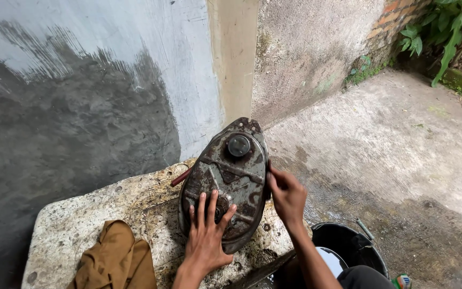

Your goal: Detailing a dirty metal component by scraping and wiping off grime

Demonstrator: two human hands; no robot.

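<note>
A rusty tank (pixel 225 182) lies on the stained table (pixel 70 225), near the wall. The left hand (pixel 207 238) presses flat on its near end, fingers spread. The right hand (pixel 287 195) grips its right edge. A brown cloth (pixel 114 259) lies left; a black bucket (pixel 348 246) stands right.

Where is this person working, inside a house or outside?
Probably outside, in a back yard or side alley: there is a bare concrete floor, a damp plastered wall, and green plants growing by a brick wall.
</note>
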